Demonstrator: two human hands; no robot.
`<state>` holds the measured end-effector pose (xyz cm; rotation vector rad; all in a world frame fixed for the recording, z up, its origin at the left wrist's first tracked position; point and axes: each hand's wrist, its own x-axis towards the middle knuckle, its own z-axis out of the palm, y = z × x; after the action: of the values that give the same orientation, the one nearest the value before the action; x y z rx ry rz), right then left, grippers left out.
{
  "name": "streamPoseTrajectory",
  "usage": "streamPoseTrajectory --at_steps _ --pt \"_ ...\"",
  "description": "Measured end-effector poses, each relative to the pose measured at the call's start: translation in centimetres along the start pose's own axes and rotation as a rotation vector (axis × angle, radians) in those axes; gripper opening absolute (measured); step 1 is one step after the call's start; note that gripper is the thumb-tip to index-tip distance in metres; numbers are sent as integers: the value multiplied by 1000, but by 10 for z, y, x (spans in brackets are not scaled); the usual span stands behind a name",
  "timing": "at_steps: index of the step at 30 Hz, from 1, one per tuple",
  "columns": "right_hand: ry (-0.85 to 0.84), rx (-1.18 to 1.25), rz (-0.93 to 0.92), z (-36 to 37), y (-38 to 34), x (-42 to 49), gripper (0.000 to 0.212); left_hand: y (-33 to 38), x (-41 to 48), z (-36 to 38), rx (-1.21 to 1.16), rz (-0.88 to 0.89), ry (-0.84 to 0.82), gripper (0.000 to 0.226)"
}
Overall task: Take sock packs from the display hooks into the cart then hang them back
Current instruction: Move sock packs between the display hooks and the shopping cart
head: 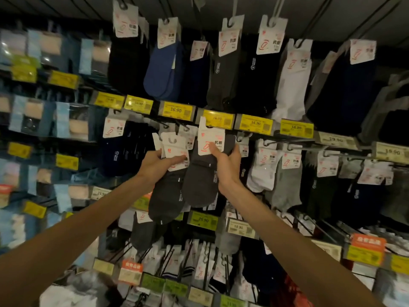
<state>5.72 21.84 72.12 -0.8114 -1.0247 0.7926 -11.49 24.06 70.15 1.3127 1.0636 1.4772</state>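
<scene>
Your left hand (155,161) grips a dark sock pack (164,196) by its white card (176,151), thumb laid across the front. Your right hand (225,165) pinches the header card (210,140) of a grey sock pack (200,185), whose top corner overlaps a yellow price tag (218,119). The two packs hang side by side, touching.

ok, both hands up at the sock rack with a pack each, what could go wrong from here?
1. The right hand pinches the dark grey sock pack with white card header close under the yellow price label. Its hanging hole could miss the hook, which I cannot see.
2. The left hand grips the second dark grey sock pack by its white card, so it may slip.
</scene>
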Motion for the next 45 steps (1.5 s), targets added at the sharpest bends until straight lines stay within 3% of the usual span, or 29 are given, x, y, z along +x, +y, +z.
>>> streamPoseTrajectory --at_steps 7,18,27,37,41,45 --pt "93 -4 48 -5 18 -2 34 -21 9 -5 40 -43 -34 35" --pt "47 -9 -60 -7 23 1 39 -15 21 2 51 -5 -90 33" --pt "104 60 -26 4 10 25 38 -13 31 1 -18 -30 -89 31" --pt "221 -196 108 2 42 86 49 -24 42 -1 185 112 12 36" --pt "277 -401 104 -1 55 115 42 -29 43 -6 202 114 -66 35" --pt "268 -491 219 -8 60 139 43 -28 45 -9 136 88 -116 33"
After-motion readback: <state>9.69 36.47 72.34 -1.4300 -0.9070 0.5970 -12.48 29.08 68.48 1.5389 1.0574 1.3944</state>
